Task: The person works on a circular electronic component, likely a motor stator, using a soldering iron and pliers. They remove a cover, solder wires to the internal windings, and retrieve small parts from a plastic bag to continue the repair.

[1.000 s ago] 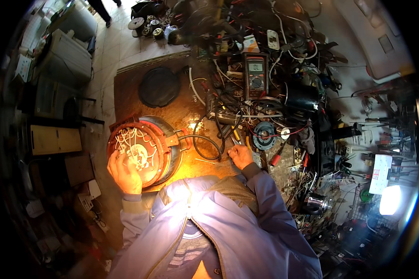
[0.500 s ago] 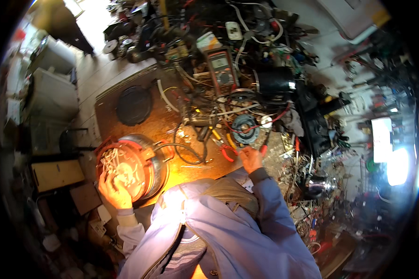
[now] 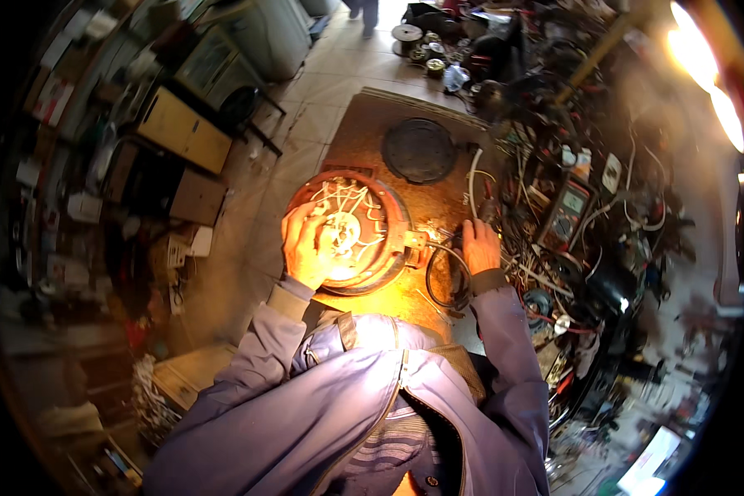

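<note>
My left hand (image 3: 306,248) has curled fingers on the left part of a round red housing (image 3: 357,281), which has white wires and a pale round centre (image 3: 342,233). A thick black cable (image 3: 442,302) loops from its bracket (image 3: 415,241). Beyond the loop, my right hand (image 3: 479,246) reaches among dark tools and cords, fingers curled on something dark that I cannot make out. A black round lid (image 3: 419,150) and a pale hose (image 3: 473,178) lie behind, on the brown worktable (image 3: 351,132).
A multimeter (image 3: 565,213), a black cylinder (image 3: 610,285) and heaps of wires fill the right side. Boxy appliances and cabinets (image 3: 182,132) stand left across the tiled floor (image 3: 306,99). Spools (image 3: 406,41) and a person's legs (image 3: 365,18) are at the top.
My view has swung sharply. My right hand has moved forward from the table's front, beside red-handled pliers, to beyond the cable loop. My left hand remains on the red housing.
</note>
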Demonstrator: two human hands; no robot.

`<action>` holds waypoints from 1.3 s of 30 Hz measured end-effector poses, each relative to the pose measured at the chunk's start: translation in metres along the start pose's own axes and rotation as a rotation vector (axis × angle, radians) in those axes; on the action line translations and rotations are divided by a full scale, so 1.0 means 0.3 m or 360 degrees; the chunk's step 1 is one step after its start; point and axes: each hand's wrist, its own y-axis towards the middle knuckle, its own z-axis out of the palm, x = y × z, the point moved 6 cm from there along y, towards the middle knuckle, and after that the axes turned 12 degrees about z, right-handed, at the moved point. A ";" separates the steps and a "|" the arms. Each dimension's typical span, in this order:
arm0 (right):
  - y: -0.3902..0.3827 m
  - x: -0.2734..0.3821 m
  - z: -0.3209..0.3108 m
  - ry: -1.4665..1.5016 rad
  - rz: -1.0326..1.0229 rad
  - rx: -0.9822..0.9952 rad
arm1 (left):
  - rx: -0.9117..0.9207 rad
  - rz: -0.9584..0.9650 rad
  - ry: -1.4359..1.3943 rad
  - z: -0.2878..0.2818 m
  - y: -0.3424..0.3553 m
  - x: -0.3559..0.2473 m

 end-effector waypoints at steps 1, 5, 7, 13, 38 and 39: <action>0.004 -0.029 0.042 -0.0204 0.0010 0.0019 | -0.0006 0.0002 0.0007 -0.002 -0.009 0.004; -0.003 -0.092 0.064 -0.0673 0.0007 -0.0026 | -0.0132 -0.0077 0.0013 -0.053 -0.034 0.010; 0.024 -0.154 0.116 -0.1006 0.0023 0.0077 | -0.0168 -0.0109 -0.0037 -0.044 -0.030 0.008; 0.139 -0.111 0.100 -0.1258 0.0039 0.0552 | -0.0126 -0.0141 -0.0090 -0.042 -0.024 0.019; -0.259 -0.435 -0.346 0.2589 0.1694 -0.0768 | 0.0259 -0.0010 -0.0359 -0.004 0.076 0.209; -0.279 -0.426 -0.322 0.2265 0.1768 -0.0768 | 0.0307 0.0012 -0.0319 0.001 0.074 0.202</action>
